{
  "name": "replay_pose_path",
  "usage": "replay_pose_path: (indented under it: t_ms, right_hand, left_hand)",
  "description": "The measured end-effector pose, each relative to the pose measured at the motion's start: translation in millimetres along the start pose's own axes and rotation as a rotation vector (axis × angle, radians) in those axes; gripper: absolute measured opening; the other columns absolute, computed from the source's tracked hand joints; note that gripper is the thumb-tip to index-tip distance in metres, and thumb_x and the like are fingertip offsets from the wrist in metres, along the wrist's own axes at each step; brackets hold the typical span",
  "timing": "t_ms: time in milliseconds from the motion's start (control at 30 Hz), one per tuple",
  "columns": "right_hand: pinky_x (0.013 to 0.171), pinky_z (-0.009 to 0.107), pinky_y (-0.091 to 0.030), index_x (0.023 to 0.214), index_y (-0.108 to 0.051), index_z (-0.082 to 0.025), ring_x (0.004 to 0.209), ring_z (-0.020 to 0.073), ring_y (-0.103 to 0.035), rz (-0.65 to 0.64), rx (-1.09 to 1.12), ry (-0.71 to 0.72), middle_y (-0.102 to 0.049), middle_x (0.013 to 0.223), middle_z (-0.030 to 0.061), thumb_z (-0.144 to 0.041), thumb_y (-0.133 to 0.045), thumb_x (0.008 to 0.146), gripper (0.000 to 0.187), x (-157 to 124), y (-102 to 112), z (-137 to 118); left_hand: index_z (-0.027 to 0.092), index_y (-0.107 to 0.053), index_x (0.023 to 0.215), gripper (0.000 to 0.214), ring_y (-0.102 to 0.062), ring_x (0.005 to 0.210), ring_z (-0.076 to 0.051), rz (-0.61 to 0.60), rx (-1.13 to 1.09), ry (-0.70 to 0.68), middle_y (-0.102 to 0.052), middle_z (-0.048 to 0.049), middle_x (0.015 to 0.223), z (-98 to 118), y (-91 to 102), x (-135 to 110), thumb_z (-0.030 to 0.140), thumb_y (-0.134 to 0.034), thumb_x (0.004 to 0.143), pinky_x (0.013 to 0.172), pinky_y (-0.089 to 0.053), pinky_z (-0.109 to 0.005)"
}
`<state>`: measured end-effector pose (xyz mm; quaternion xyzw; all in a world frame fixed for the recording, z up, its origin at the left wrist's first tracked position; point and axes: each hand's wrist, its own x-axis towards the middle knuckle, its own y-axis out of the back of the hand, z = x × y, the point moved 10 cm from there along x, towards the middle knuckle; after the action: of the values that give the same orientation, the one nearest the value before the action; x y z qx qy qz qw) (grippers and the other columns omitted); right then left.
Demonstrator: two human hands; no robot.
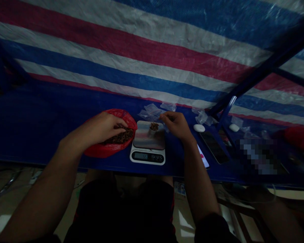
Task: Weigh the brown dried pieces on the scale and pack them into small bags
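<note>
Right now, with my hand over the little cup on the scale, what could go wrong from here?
Your right hand is close above the small cup on the digital scale, and the cup looks heaped with brown pieces, so a slight knock could spill them. The red plastic bag lies right beside the scale, so if it leans on it, the reading might be thrown off. Your left hand is in the open bag, so pieces could drop onto the table.
</note>
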<state>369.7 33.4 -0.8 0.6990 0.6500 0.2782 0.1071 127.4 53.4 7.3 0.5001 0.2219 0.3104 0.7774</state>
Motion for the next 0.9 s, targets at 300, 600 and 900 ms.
replay_pose_path:
  t_ms: [300,600,900]
  right_hand:
    - [0.058,0.03,-0.032,0.077,-0.072,-0.017,0.062,0.0138,-0.047,0.012,-0.046,0.031,-0.058,0.065,0.0003,-0.051,-0.064,0.095,0.04,0,2,-5]
    - [0.06,0.029,-0.036,0.08,-0.075,-0.017,0.066,0.0156,-0.053,0.006,-0.063,0.044,-0.067,0.07,0.0025,-0.052,-0.064,0.097,0.041,1,2,-4]
    - [0.061,0.029,-0.035,0.079,-0.074,-0.017,0.065,0.0147,-0.052,-0.006,-0.061,0.063,-0.066,0.07,0.0019,-0.049,-0.062,0.099,0.039,1,0,-5]
  left_hand:
    - [0.024,-0.084,0.12,0.029,-0.079,0.104,-0.021,0.149,-0.15,-0.188,-0.085,-0.0036,0.117,66,20.1,44,0.025,-0.066,0.097,0.097,-0.056,-0.031]
    - [0.024,-0.084,0.12,0.029,-0.079,0.106,-0.022,0.13,-0.181,-0.283,-0.085,-0.0049,0.117,80,3.3,66,0.017,-0.065,0.098,0.095,-0.056,-0.033]
    - [0.026,-0.082,0.124,0.031,-0.079,0.104,-0.022,0.127,-0.163,-0.306,-0.084,-0.0044,0.119,78,-1.9,66,0.021,-0.062,0.101,0.092,-0.055,-0.032]
